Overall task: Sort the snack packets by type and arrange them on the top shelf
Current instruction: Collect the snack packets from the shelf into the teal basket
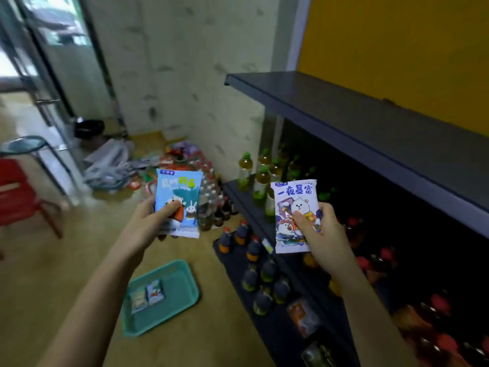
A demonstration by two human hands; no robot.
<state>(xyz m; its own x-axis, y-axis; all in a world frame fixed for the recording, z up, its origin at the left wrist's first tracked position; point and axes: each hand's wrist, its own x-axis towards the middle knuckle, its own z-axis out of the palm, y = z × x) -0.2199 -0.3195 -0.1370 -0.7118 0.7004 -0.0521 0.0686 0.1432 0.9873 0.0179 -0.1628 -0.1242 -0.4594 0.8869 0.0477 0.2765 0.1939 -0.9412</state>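
The left hand grips one blue packet, thumb curled across its front. The right hand holds one lilac packet likewise, and both are upright, lower than the top shelf. Two more packets lie side by side in the green tray on the floor.

Glossy plastic packets, matt shelf

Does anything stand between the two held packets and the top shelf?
Nothing visible does. The right hand holds the lilac packet below the front edge of the top shelf; the left hand holds the blue packet farther left. Only open air lies between.
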